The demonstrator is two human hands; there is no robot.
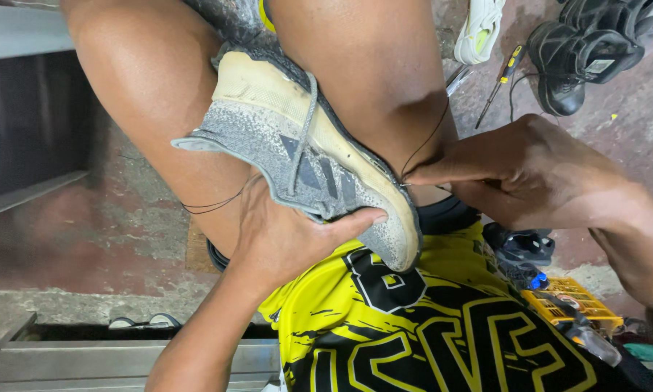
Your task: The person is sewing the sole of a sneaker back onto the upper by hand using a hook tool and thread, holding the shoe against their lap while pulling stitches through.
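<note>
Left hand [283,239] grips grey shoe [305,160] — right hand [530,170] pinches thread [424,141].

Two hands show: the left hand [283,239] and the right hand [530,170]. There is one grey shoe [305,156] held between two bare knees. One thin black thread [424,141] runs from the shoe. At one o'clock lies one pale shoe sole [479,29]. Next to it lies one screwdriver [502,80] with a yellow and black handle. At two o'clock sit black shoes [580,51], at least two. At four o'clock there is one yellow crate [569,305]. One yellow and black shirt [428,327] fills six o'clock.
</note>
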